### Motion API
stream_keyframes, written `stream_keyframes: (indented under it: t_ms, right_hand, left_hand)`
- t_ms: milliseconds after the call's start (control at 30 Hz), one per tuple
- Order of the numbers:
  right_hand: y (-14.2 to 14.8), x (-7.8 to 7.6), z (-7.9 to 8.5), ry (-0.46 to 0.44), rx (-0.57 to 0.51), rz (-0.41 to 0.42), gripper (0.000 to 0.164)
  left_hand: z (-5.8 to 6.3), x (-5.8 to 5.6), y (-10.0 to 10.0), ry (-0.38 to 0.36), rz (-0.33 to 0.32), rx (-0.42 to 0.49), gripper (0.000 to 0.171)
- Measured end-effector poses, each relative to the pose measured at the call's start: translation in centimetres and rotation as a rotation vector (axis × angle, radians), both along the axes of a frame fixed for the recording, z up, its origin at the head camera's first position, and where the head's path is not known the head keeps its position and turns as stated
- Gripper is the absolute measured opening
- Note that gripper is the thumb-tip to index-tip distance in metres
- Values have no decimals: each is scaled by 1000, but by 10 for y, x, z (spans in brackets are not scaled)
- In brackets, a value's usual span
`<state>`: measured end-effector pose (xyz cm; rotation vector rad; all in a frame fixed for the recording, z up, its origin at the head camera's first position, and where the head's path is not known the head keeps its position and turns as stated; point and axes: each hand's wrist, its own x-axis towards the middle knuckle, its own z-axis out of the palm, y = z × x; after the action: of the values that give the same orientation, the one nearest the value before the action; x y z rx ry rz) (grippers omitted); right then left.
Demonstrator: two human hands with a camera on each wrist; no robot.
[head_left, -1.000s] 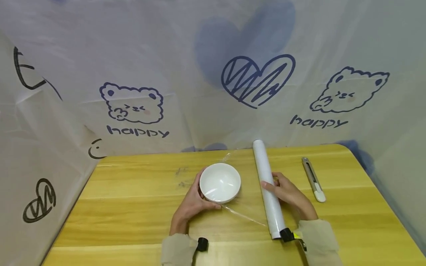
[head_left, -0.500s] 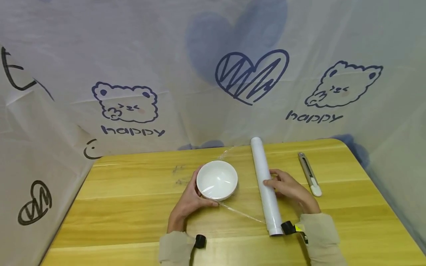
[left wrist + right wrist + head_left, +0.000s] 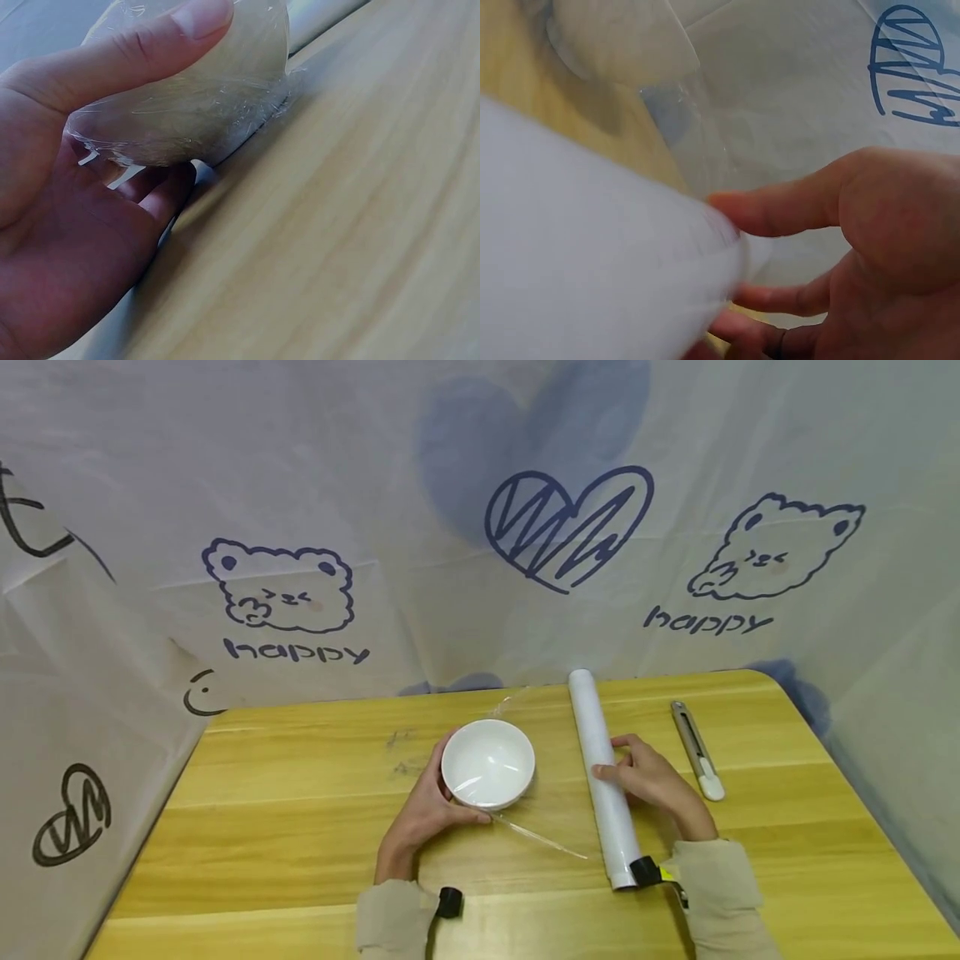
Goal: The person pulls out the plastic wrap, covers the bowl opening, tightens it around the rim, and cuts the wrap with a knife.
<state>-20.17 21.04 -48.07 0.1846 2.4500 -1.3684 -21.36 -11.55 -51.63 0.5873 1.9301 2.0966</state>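
Observation:
A white bowl (image 3: 489, 764) stands near the middle of the table. My left hand (image 3: 429, 806) grips its left side, the thumb laid along the near side. Crinkled cling film (image 3: 225, 127) clings to the bowl's outer wall in the left wrist view, and shiny streaks cross its mouth. From the bowl a sheet of clear film (image 3: 542, 838) stretches right toward a long white cling film roll (image 3: 603, 793). My right hand (image 3: 654, 779) holds this roll from its right side, thumb on top. In the right wrist view the remaining fingers curl beneath the roll (image 3: 592, 255).
A utility knife (image 3: 698, 752) with a grey and white handle lies to the right of the roll. The wooden table (image 3: 285, 852) ends at the back against a pale cloth (image 3: 420, 610) printed with hearts and bear faces.
The head view has shifted slightly. Both hands keep their holds, and the gap between bowl and roll looks a little wider than a second ago.

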Motion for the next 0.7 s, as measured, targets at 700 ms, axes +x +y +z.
stream_keyframes:
  t_ms: [700]
  right_hand:
    - [15, 3, -3, 54, -35, 124, 66]
  left_hand:
    - [-21, -7, -2, -6, 4, 7, 128]
